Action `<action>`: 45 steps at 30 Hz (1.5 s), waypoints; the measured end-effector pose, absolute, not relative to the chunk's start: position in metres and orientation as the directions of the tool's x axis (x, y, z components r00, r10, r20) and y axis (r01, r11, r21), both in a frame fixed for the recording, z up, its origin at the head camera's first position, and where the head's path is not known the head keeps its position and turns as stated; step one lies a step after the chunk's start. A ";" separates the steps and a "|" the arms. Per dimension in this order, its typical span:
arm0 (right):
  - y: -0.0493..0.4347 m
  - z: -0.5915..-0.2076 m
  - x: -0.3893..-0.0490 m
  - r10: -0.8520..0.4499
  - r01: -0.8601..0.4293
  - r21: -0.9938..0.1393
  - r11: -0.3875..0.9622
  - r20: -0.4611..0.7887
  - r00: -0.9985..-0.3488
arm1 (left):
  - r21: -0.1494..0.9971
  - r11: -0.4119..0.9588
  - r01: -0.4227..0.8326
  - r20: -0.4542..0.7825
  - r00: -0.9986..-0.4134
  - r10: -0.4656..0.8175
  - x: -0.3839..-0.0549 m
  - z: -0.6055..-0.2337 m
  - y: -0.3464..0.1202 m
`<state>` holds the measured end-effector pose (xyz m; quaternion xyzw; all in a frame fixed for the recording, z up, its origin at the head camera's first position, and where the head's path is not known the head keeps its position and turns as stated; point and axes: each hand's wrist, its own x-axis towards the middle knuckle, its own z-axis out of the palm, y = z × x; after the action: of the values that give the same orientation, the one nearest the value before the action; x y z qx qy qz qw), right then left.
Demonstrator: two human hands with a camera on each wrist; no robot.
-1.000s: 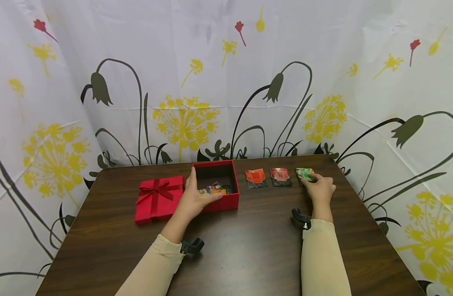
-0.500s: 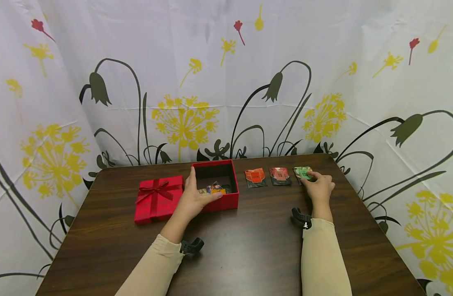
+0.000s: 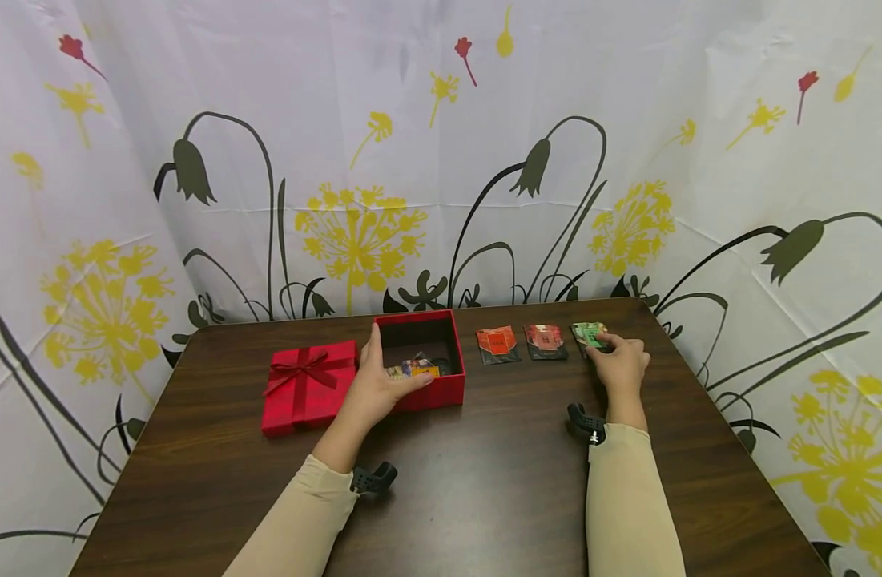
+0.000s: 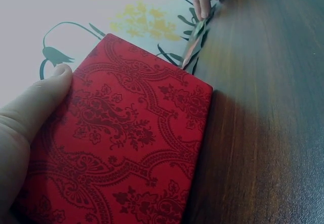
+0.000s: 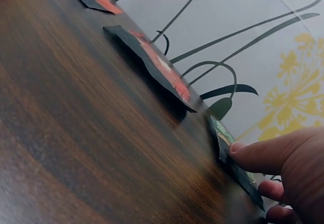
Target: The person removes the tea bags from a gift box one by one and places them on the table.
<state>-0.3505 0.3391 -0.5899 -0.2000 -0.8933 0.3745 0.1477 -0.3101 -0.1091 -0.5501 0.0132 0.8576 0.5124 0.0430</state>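
In the head view my left hand [image 3: 374, 386] holds the near left corner of a red gift box [image 3: 432, 396]. Its thumb lies along the front rim and its fingers are at the left side. Colourful small packets [image 3: 416, 369] lie inside the box. The left wrist view shows the thumb on the top edge of the patterned red wall [image 4: 119, 133]. At the far right, my right hand [image 3: 623, 367] pinches a flat green-and-black packet [image 3: 590, 331] on the table. Its thumb presses the packet's near face in the right wrist view; the other fingertips are partly hidden.
Left of the box lies its red lid [image 3: 312, 385] with a ribbon bow. An orange packet [image 3: 497, 344] and a red packet [image 3: 545, 341] lie between box and right hand. Behind the dark wooden table [image 3: 484, 489] hangs a flowered white curtain [image 3: 426, 160].
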 end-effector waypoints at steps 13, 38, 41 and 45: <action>0.339 -0.592 -0.350 0.477 0.247 -0.735 0.631 0.117 -0.871 | 0.875 0.484 -0.032 -0.072 -0.995 0.063 -0.309 -0.548 -0.109; 0.326 -0.496 -0.332 0.439 -0.003 -0.904 0.427 0.210 -0.874 | 0.874 0.486 -0.029 -0.068 -0.996 0.062 -0.309 -0.550 -0.109; 0.319 -0.477 -0.324 0.351 -0.024 -0.860 0.510 0.234 -0.907 | 0.875 0.483 -0.031 -0.070 -0.995 0.064 -0.309 -0.549 -0.109; 0.308 -0.450 -0.308 0.269 -0.069 -0.801 0.595 0.278 -0.922 | 0.881 0.473 -0.032 -0.072 -0.995 0.067 -0.308 -0.548 -0.108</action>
<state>-0.3080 0.3078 -0.4501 -0.0573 -0.8727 0.4466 0.1889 -0.3084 -0.1081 -0.5479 0.0101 0.8568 0.5133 0.0480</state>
